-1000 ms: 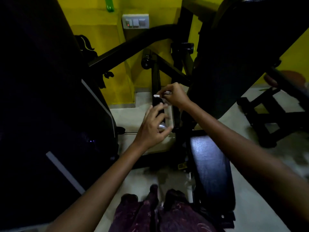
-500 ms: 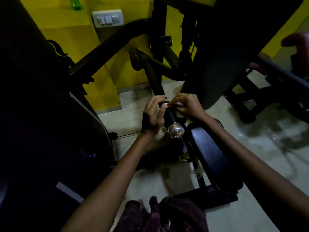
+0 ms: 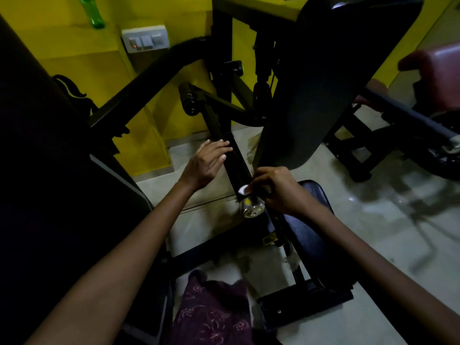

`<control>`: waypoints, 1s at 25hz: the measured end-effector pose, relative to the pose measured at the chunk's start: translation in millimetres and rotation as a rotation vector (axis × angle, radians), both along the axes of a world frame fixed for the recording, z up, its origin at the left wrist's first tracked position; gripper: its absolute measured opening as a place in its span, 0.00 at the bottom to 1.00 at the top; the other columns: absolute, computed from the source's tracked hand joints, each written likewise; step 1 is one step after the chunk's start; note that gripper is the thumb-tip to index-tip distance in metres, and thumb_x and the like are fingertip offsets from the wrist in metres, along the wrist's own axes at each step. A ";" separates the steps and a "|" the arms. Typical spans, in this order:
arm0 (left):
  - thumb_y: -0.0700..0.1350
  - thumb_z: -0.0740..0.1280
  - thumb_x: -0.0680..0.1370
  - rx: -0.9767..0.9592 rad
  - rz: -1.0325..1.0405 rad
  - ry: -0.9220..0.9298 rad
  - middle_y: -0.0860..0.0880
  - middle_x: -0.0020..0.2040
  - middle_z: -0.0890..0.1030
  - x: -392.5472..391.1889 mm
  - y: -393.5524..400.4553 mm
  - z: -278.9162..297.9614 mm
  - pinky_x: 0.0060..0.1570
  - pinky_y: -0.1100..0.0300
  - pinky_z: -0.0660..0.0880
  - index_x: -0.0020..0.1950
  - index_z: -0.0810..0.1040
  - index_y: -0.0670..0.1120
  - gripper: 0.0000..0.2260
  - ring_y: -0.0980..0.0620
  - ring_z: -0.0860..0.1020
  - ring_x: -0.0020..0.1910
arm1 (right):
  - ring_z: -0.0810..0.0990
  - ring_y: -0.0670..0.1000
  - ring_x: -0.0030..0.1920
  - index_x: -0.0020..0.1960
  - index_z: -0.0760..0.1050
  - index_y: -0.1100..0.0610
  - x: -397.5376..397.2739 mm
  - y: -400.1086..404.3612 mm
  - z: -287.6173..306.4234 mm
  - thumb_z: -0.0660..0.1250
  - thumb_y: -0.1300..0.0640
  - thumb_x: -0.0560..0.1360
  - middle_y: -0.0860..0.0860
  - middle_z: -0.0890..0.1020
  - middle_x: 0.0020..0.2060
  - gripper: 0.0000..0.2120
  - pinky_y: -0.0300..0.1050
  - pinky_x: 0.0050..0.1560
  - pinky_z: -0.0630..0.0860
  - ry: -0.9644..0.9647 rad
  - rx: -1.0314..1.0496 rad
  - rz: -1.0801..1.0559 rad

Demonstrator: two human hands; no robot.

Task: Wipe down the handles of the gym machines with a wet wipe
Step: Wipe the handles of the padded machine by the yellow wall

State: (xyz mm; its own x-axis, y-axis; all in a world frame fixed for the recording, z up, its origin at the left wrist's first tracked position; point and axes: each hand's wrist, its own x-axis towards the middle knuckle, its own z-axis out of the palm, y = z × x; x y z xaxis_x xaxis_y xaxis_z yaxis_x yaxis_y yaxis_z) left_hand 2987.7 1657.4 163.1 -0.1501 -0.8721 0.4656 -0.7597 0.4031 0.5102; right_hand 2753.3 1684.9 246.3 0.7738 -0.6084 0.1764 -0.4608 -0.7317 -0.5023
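We stood in a dim gym: black machine frames, padded seats, a foam roller, yellow walls.

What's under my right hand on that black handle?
A white wet wipe shows at the right hand, pressed on the black handle just above its silver end cap. The hand covers the rest of the wipe.

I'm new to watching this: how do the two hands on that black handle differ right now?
The left hand lies higher on the black handle, fingers straight and holding nothing. The right hand is near the handle's silver end cap, fingers curled, pinching the white wipe. Both are bare and touch the same handle.
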 end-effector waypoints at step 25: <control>0.53 0.41 0.82 -0.320 -0.150 0.084 0.38 0.44 0.77 74.9 -180.7 -52.0 0.52 0.50 0.68 0.45 0.78 0.36 0.31 0.43 0.73 0.47 | 0.76 0.56 0.41 0.38 0.79 0.63 131.6 -51.9 -2.4 0.71 0.65 0.68 0.56 0.77 0.39 0.02 0.46 0.30 0.76 0.460 -0.269 -0.283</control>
